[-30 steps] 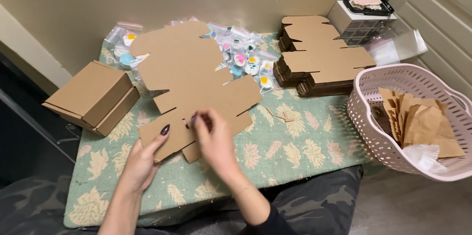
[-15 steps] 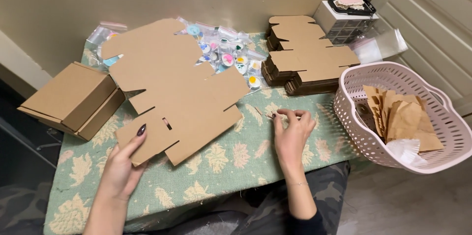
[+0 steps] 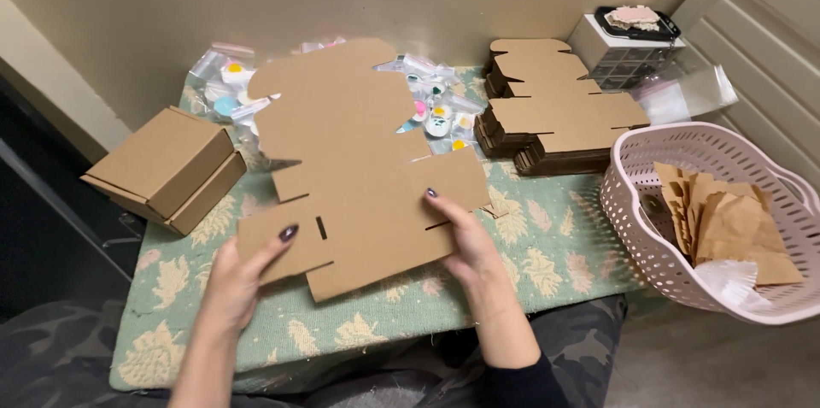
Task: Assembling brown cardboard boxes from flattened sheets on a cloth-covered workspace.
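A flat, die-cut brown cardboard box blank (image 3: 359,160) lies tilted over the green leaf-patterned tabletop (image 3: 547,254). My left hand (image 3: 243,275) grips its near left flap, thumb on top. My right hand (image 3: 465,241) holds its near right edge, thumb pressed on the card. Both hands have dark-painted nails.
A folded cardboard box (image 3: 166,169) sits at the table's left edge. A stack of flat box blanks (image 3: 555,117) stands at the back right. Small bagged colourful items (image 3: 431,105) lie behind the blank. A pink perforated basket (image 3: 649,228) with brown paper stands to the right, a small drawer unit (image 3: 623,49) behind.
My right hand has come back from the table's right side and taken hold of the blank's near right edge. My left hand has kept its grip on the left flap.
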